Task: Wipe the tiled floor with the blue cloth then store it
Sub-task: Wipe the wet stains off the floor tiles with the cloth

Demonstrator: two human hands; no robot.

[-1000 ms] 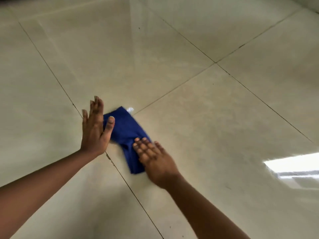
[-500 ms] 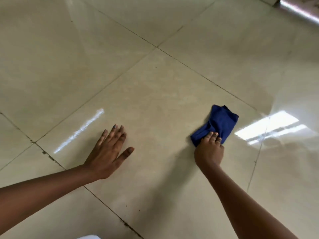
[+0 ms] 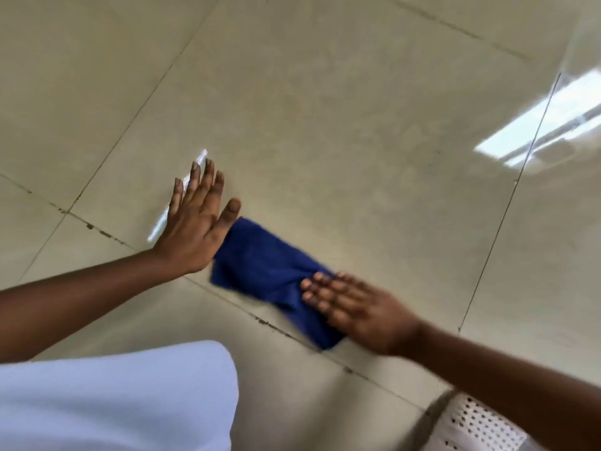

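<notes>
The blue cloth [image 3: 266, 271] lies bunched on the glossy beige tiled floor [image 3: 357, 141], across a dark grout line. My right hand [image 3: 354, 307] presses flat on the cloth's right end, fingers together, blurred by motion. My left hand [image 3: 198, 222] rests flat on the floor with fingers spread, its thumb side touching the cloth's left end. It holds nothing.
White clothing over my knee [image 3: 113, 398] fills the lower left. A white perforated object [image 3: 478, 428] sits at the bottom right under my right forearm. Bright light reflections [image 3: 536, 125] glare on the tiles at right.
My right hand has swept the cloth leftward across the tile until it meets my left hand. The view has tilted down, so my knee and the perforated object now show.
</notes>
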